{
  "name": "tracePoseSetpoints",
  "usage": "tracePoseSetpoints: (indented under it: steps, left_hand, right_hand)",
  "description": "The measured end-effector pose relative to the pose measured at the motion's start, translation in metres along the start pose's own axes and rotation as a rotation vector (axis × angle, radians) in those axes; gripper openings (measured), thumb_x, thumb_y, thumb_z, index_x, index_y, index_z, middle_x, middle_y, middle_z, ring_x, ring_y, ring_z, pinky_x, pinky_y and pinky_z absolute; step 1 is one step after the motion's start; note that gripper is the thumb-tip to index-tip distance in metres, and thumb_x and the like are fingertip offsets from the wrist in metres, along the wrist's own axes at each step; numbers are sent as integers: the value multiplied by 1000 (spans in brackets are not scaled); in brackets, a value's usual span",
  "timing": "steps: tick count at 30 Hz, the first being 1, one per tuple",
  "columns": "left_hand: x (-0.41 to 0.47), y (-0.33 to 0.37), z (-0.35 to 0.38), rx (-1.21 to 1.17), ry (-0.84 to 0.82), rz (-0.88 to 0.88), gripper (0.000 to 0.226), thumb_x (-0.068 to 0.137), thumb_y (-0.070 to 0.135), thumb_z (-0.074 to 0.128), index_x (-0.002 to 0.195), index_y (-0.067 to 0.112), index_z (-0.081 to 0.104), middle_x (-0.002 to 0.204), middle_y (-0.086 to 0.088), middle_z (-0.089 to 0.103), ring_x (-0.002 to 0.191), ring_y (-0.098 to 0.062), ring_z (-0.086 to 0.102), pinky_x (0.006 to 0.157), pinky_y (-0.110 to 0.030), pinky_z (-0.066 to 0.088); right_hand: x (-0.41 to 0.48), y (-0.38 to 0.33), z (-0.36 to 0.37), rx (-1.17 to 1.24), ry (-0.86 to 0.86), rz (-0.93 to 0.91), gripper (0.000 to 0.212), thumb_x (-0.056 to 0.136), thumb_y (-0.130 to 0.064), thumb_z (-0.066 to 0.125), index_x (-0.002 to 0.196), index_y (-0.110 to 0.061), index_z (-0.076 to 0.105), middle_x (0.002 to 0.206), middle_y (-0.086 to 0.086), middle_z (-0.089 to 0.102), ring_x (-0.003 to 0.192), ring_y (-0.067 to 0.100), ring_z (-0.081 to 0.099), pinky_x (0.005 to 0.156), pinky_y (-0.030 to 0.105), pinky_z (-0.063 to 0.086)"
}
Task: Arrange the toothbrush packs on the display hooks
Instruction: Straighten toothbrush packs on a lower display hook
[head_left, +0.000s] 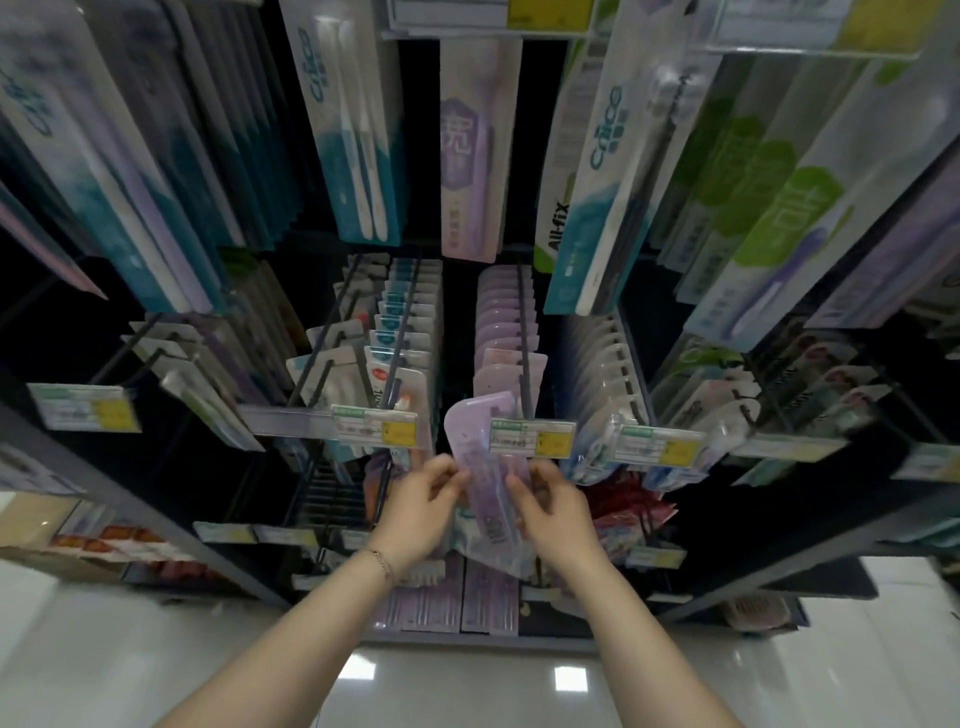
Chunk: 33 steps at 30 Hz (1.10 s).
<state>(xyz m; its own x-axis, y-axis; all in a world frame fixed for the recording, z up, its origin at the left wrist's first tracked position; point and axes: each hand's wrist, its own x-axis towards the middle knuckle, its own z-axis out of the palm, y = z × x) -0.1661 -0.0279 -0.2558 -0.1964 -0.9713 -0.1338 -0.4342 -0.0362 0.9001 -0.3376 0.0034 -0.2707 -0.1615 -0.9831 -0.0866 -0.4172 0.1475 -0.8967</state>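
two bare forearms reach up from the bottom edge over a glossy white floor (156, 649) that mirrors square ceiling lights. a thin chain bracelet (383, 564) sits on the left wrist. the left hand (423, 501) has its fingers curled and pinches the left edge of a long lilac pack (470, 431). the right hand (553, 506) curls round the pack's right edge.

the pack is a flat glossy card with a rounded top, tilted a little to the left (its print is too blurred to read). its upper right part is covered by a white and yellow price tag (532, 439), which sits at the front tip of a thin dark wire hook (524, 332). whether the pack's hanging hole is on the wire cannot be told, and its lower part is partly hidden by the hands.

along that hook hangs a row (501, 317) of like lilac cards with rounded tops, packed close. left of it hang teal-topped packs (410, 322), and right of it clear plastic ones (605, 364). the rack (156, 519) is dark metal, with black gaps between the hooks. higher up, long teal and white cartons (353, 156) and green ones (769, 208) hang, cut off at the top edge.
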Motion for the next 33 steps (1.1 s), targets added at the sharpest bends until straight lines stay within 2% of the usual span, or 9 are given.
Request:
tracePoseSetpoints:
  steps: [5, 7, 11, 15, 19, 22, 26, 29, 33]
  left_hand:
    - [8, 1, 2, -50, -22, 46, 16, 98, 23, 52, 96, 32, 65, 98, 12, 72, 96, -4, 67, 89, -34, 54]
    - [10, 5, 1, -82, -33, 61, 21, 98, 19, 52, 103, 35, 65, 103, 15, 71, 101, -2, 66, 92, -31, 53]
    - [10, 18, -4, -101, -75, 47, 32, 99, 13, 49, 101, 43, 59, 103, 23, 67, 99, 5, 64, 86, -12, 49]
    - [13, 17, -6, -80, -89, 43, 31, 99, 12, 49, 99, 41, 60, 100, 22, 68, 93, 4, 66, 84, -11, 50]
    - [16, 6, -4, -13, -137, 64, 18, 98, 27, 50, 102, 36, 65, 104, 15, 71, 102, -7, 66, 93, -37, 53]
    - [18, 1, -1, 37, -162, 84, 29, 92, 42, 48, 105, 20, 63, 104, 0, 71, 100, -20, 66, 90, -50, 52]
    - [19, 8, 3, 88, -170, 84, 22, 96, 36, 49, 108, 23, 63, 104, 1, 71, 96, -17, 67, 89, -45, 54]
    - [18, 4, 6, 127, -186, 75, 24, 94, 41, 45, 109, 29, 60, 103, 1, 70, 94, -18, 67, 87, -44, 55]
    - [19, -1, 3, 107, -155, 88, 13, 98, 22, 49, 104, 22, 60, 97, 5, 64, 90, -9, 61, 78, -24, 50]
  right_hand:
    - [3, -8, -4, 54, 89, -35, 9, 93, -31, 60, 91, -22, 61, 70, 0, 56, 54, 0, 52, 54, 11, 39]
    - [3, -9, -5, 54, 99, -33, 10, 92, -30, 61, 93, -21, 62, 69, 2, 55, 54, 2, 51, 54, 11, 38]
    - [2, -13, -5, 50, 107, -38, 9, 92, -30, 61, 89, -37, 56, 70, -1, 54, 59, 9, 49, 55, 11, 39]
    - [4, -14, -8, 37, 101, -24, 5, 93, -28, 61, 97, -27, 59, 69, -8, 49, 58, 8, 46, 56, 10, 39]
    - [-1, -7, -5, 58, 101, -19, 0, 94, -29, 59, 94, -29, 59, 68, -11, 52, 57, 0, 50, 57, 12, 38]
    - [-5, -3, -3, 84, 106, 2, 3, 96, -28, 55, 94, -29, 58, 76, -9, 63, 69, -1, 60, 66, 18, 45]
    - [-2, 3, -6, 47, 102, 32, 12, 97, -31, 51, 97, -20, 56, 85, -1, 67, 80, 10, 64, 76, 32, 53]
    - [-1, 3, -6, 37, 76, 55, 11, 97, -31, 51, 95, -21, 55, 80, -2, 66, 75, 11, 64, 73, 35, 53]
    - [-1, -1, -6, 104, 58, 83, 11, 97, -23, 54, 92, -30, 59, 80, 13, 68, 73, 31, 65, 73, 46, 55]
